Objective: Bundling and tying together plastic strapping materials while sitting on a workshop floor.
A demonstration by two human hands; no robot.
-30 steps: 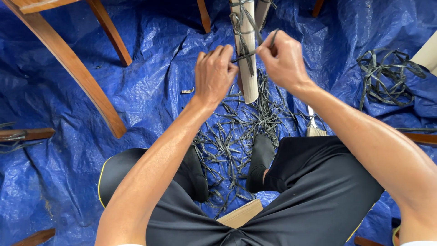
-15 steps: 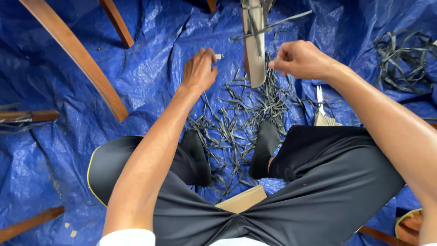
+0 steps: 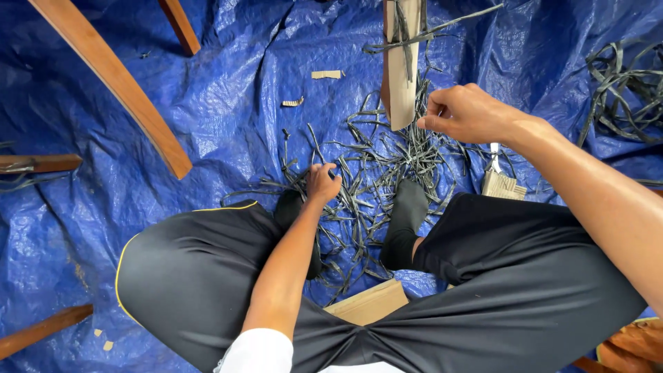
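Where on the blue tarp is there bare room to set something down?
Bare tarp lies between the slanted wooden slat and the upright board, and left of the left knee. The dark strips crowd the ground around the left hand.

A crumpled blue tarp (image 3: 228, 83) is spread over the whole floor. A long curved brown wooden piece (image 3: 114, 79) is laid diagonally upper left, with a shorter brown leg (image 3: 181, 26) beside it. Brown wood ends are seen at the left edge (image 3: 41, 163) and lower left (image 3: 41, 331). Two small tan scraps (image 3: 327, 74) (image 3: 293, 103) are scattered mid-top. A tangle of dark strips (image 3: 618, 90) is heaped far right. A light wooden block (image 3: 367, 304) is seen between the legs.
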